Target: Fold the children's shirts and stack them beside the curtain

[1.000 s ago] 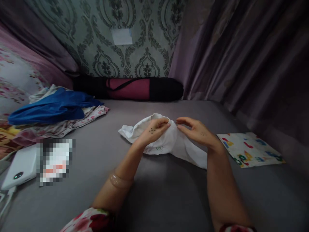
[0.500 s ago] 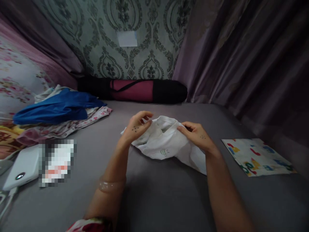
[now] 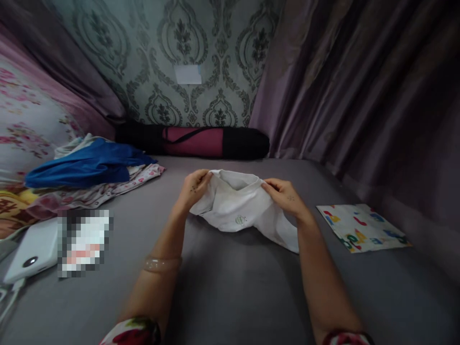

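Observation:
A small white shirt (image 3: 235, 203) with a green-striped motif on its front is stretched between my hands, its neck opening spread toward the far side. My left hand (image 3: 196, 188) pinches the fabric at the left end of the neckline. At the right end, my right hand (image 3: 284, 192) grips the cloth between thumb and fingers. The lower part of the shirt hangs down to the grey sheet, and one section trails right, partly hidden behind my right forearm.
A folded cloth with colourful letters (image 3: 362, 226) lies to the right. On the left are a blue garment (image 3: 86, 165) on piled clothes, a white power bank (image 3: 34, 251) with a cable, and a blurred item (image 3: 86, 244). A black and maroon bag (image 3: 196, 141) rests along the wall.
My left hand has let go, moved left and taken hold of the neckline. My right hand has closed on the other side. The neck opening is now pulled wide.

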A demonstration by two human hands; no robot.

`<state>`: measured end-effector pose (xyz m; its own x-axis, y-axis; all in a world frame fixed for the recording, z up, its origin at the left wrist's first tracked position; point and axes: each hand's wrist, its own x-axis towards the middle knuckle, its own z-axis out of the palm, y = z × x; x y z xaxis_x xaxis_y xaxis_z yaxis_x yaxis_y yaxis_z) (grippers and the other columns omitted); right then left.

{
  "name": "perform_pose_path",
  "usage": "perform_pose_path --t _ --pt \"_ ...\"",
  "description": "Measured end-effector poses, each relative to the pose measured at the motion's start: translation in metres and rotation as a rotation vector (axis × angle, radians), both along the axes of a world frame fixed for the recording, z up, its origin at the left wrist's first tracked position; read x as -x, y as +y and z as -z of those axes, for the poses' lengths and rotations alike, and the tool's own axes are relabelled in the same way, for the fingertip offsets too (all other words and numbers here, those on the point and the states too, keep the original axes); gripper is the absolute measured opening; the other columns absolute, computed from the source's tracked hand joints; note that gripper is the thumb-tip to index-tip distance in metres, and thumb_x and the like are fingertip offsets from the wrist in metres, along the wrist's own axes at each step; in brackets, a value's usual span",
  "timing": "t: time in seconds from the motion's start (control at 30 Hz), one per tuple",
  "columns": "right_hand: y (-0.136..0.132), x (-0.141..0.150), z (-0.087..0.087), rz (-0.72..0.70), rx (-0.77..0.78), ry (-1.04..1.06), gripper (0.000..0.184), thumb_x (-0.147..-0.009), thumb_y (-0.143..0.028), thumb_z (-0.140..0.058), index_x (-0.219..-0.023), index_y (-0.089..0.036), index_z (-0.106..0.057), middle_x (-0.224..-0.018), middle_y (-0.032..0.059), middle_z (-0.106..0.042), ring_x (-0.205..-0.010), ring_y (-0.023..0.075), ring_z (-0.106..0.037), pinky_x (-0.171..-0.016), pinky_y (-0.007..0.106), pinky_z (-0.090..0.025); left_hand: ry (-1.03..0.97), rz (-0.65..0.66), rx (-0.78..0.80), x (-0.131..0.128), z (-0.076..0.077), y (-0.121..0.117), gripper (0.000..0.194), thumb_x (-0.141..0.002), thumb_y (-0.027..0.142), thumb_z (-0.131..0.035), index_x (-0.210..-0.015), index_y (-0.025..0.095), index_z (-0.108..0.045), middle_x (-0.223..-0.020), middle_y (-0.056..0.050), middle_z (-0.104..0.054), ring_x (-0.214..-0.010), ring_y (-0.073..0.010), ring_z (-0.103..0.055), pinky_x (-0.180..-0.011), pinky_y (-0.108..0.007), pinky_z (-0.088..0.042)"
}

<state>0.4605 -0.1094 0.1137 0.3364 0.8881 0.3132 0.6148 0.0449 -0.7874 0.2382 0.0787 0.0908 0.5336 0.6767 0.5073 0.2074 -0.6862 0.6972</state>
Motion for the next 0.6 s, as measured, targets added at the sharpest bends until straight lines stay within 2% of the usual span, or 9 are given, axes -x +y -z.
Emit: perform_pose_path --t 0.1,0.17,0.3,0.37,0.43,0.5,0.53,0.6 --pt "0.007 -0.001 -0.005 0.083 -0.120 -0.030 0.036 -0.088 -0.046 -0.051 -0.099 -0.019 -0.072 -0.096 0.0037 -0.072 -0.090 0.0202 -0.064 -0.076 0.030 -0.048 -0.066 -0.038 -0.072 0.008 -0.026 -0.003 0.031 -0.090 0.039 -0.047 -0.089 0.017 -0.069 -0.072 -0.001 -0.063 -0.067 -0.0136 -0.053 -0.058 -0.022 -0.036" --pt "0.007 0.000 -0.023 0.080 -0.161 -0.059 0.036 -0.088 -0.047 -0.051 -0.099 -0.019 -0.072 -0.095 0.0033 -0.072 -0.090 0.0199 -0.063 -0.075 0.029 -0.048 -0.064 -0.014 -0.134 0.018 -0.053 -0.008 0.028 -0.089 0.038 -0.050 -0.089 0.018 -0.070 -0.074 -0.002 -0.065 -0.069 -0.0139 -0.054 -0.061 -0.022 -0.038" --pt "-0.014 0.004 -0.086 -0.016 -0.127 -0.097 0.037 -0.084 -0.052 -0.059 -0.095 -0.020 -0.073 -0.087 0.0028 -0.071 -0.080 0.0189 -0.063 -0.066 0.027 -0.048 -0.075 0.067 -0.205 0.047 -0.118 -0.028 0.025 -0.084 0.039 -0.059 -0.089 0.018 -0.071 -0.077 -0.002 -0.067 -0.072 -0.0145 -0.056 -0.063 -0.022 -0.042" --pt "-0.031 0.004 -0.116 -0.043 -0.136 -0.044 0.037 -0.082 -0.054 -0.063 -0.098 -0.022 -0.072 -0.087 0.0027 -0.071 -0.074 0.0174 -0.063 -0.061 0.027 -0.047 -0.132 0.074 -0.206 0.060 -0.144 -0.038 0.024 -0.082 0.040 -0.062 -0.090 0.019 -0.071 -0.078 -0.002 -0.067 -0.072 -0.0145 -0.056 -0.062 -0.022 -0.042" --pt "-0.042 0.003 -0.137 -0.133 -0.037 0.027 0.040 -0.077 -0.054 -0.069 -0.101 -0.022 -0.072 -0.087 0.0035 -0.072 -0.073 0.0180 -0.065 -0.060 0.027 -0.048 -0.134 0.127 -0.168 0.065 -0.158 -0.042 0.024 -0.082 0.040 -0.062 -0.090 0.019 -0.071 -0.076 -0.002 -0.066 -0.069 -0.0139 -0.056 -0.059 -0.022 -0.042" --pt "-0.044 0.000 -0.148 -0.190 0.087 0.035 0.040 -0.070 -0.052 -0.075 -0.095 -0.021 -0.073 -0.082 0.0040 -0.072 -0.070 0.0184 -0.065 -0.058 0.027 -0.048 -0.040 0.212 -0.126 0.064 -0.163 -0.039 0.024 -0.080 0.040 -0.065 -0.084 0.017 -0.071 -0.071 -0.001 -0.064 -0.064 -0.0128 -0.054 -0.055 -0.021 -0.041" --pt "-0.043 -0.001 -0.150 -0.187 0.113 0.018 0.039 -0.068 -0.051 -0.078 -0.090 -0.020 -0.073 -0.079 0.0037 -0.071 -0.068 0.0179 -0.064 -0.056 0.027 -0.048 0.007 0.240 -0.117 0.062 -0.163 -0.035 0.024 -0.079 0.040 -0.066 -0.081 0.017 -0.071 -0.069 -0.001 -0.063 -0.063 -0.0124 -0.053 -0.054 -0.021 -0.040" --pt "-0.039 -0.005 -0.151 -0.127 0.048 -0.009 0.035 -0.068 -0.050 -0.078 -0.087 -0.020 -0.074 -0.076 0.0026 -0.070 -0.066 0.0164 -0.063 -0.055 0.026 -0.047 0.006 0.234 -0.110 0.056 -0.160 -0.027 0.025 -0.079 0.040 -0.066 -0.079 0.016 -0.070 -0.069 -0.001 -0.063 -0.063 -0.0118 -0.053 -0.054 -0.020 -0.040"
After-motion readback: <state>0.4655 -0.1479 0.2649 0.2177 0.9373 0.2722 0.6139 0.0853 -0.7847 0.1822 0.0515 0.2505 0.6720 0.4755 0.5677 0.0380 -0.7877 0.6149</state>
